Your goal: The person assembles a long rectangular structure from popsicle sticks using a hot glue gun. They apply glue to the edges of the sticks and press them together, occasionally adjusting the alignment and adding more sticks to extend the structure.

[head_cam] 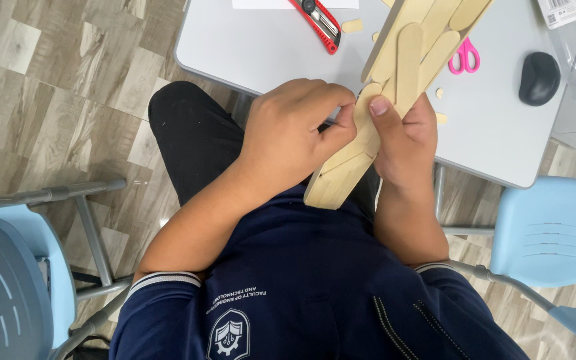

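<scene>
Both hands, left [295,133] and right [405,143], grip clamped on the wooden-stick frame [395,87] near a white label [559,12].

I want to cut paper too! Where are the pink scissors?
The pink-handled scissors lie on the grey table at the upper right, between the wooden craft-stick structure and the black computer mouse.

You have two hands at work, the left hand [288,133] and the right hand [405,137], on one flat piece built of glued wooden sticks [395,87]. On the bench [495,127] you have one red box cutter [319,23], one pair of pink scissors [465,57], one black mouse [539,78] and about five small stick offcuts [352,26]. Two blue chairs [547,230] stand beside you
</scene>
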The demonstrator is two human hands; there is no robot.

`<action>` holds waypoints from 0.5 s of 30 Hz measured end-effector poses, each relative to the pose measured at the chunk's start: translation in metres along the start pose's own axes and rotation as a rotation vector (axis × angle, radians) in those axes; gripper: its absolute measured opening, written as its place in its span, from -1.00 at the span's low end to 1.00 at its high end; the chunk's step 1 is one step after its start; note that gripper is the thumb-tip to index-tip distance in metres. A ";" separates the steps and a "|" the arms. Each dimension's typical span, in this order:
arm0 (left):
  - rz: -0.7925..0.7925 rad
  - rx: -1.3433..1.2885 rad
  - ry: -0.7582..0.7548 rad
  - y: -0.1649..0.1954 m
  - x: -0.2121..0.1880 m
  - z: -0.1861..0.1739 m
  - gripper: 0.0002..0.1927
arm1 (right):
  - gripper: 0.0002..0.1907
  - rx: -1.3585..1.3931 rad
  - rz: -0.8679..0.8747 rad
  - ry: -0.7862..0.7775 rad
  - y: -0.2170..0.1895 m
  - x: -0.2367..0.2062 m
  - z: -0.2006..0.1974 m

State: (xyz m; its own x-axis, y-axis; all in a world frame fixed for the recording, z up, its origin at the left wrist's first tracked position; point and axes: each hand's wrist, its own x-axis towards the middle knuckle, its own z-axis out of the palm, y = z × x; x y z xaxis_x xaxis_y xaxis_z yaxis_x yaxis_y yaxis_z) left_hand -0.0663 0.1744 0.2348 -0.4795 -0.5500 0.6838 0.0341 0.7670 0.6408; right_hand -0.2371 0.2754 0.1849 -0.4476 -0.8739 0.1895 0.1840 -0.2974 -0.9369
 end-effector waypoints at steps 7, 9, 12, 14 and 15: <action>-0.352 -0.316 -0.211 0.001 0.004 -0.012 -0.92 | -0.72 0.086 0.070 -0.008 -0.002 0.000 -0.004; -0.336 -0.309 -0.225 0.000 0.006 -0.015 -0.89 | -0.73 0.086 0.068 -0.020 -0.002 0.000 -0.004; -0.352 -0.321 -0.244 0.000 0.009 -0.019 -0.93 | -0.73 0.086 0.092 -0.020 -0.001 0.000 -0.005; -0.354 -0.319 -0.286 -0.001 0.009 -0.025 -0.92 | -0.75 0.055 0.100 -0.043 -0.002 0.000 -0.006; -0.353 -0.318 -0.307 -0.002 0.010 -0.028 -0.92 | -0.76 0.040 0.103 -0.055 -0.003 0.000 -0.007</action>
State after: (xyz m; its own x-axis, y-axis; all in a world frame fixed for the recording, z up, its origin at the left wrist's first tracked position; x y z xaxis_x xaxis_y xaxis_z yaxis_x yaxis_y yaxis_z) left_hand -0.0468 0.1584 0.2501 -0.7409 -0.5975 0.3067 0.0651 0.3906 0.9183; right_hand -0.2442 0.2788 0.1852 -0.3760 -0.9201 0.1099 0.2618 -0.2192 -0.9399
